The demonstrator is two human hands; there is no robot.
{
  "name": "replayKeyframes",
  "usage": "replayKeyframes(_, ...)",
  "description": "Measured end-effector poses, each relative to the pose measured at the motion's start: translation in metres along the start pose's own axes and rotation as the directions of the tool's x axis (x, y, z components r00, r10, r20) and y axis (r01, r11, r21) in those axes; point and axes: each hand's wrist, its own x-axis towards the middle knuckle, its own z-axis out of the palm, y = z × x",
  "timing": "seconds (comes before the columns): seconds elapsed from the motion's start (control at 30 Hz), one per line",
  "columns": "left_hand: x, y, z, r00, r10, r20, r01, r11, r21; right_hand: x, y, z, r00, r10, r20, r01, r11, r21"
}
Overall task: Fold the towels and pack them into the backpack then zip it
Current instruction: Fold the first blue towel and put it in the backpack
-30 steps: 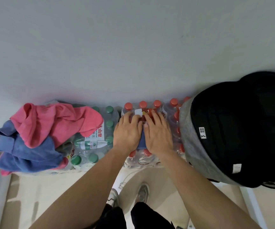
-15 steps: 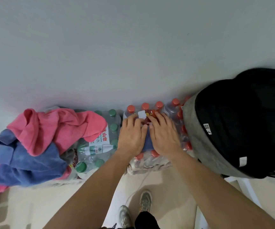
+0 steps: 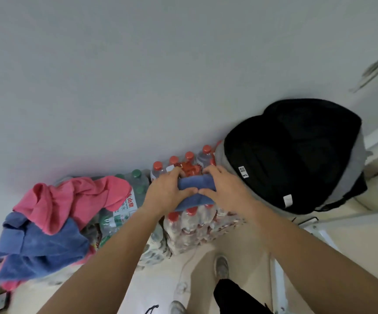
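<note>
Towel (image 3: 196, 181) gripped atop bottle packs (image 3: 195, 225), grey wall (image 3: 160, 75)

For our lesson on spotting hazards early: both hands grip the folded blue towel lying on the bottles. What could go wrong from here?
1. The folded blue towel rests on uneven red bottle caps. If the left hand and right hand lift it by its edges, the folds may slip open.
2. The loose towel pile drapes over the side of the green-capped bottles and could slide to the floor.
</note>
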Motion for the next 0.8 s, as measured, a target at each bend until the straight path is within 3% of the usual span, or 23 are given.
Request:
replayKeyframes(0.17,0.049,0.075,-0.005,0.999,-0.039,0.006,0.040,0.958,-0.285,-0.001,0.061,-0.070,0.964,0.239,-0.113,-0.187,0.919,0.346)
replayKeyframes(0.3,0.094,0.131,0.011,0.999,0.032,0.010,-0.025,0.912,-0.409,0.011,0.123,-0.093,0.913,0.355,-0.198,-0.263,0.887,0.380)
replayKeyframes(0.43,0.131,0.161,0.041,0.996,0.074,0.049,-0.054,0.946,-0.318,0.033,0.164,-0.097,0.912,0.373,-0.169,-0.338,0.919,0.201)
replayKeyframes(0.6,0.152,0.180,0.086,0.989,-0.120,0.085,0.133,0.976,-0.175,0.053,0.183,-0.090,0.920,0.369,-0.132,-0.387,0.910,-0.153)
replayKeyframes(0.7,0.156,0.185,0.099,0.982,-0.180,0.063,0.185,0.979,-0.083,0.047,0.189,-0.081,0.939,0.198,-0.283,-0.293,0.888,-0.353)
replayKeyframes(0.8,0.157,0.189,0.101,0.987,-0.154,0.035,0.152,0.987,0.052,0.037,0.190,-0.072,0.944,0.094,-0.317,-0.214,0.904,-0.370)
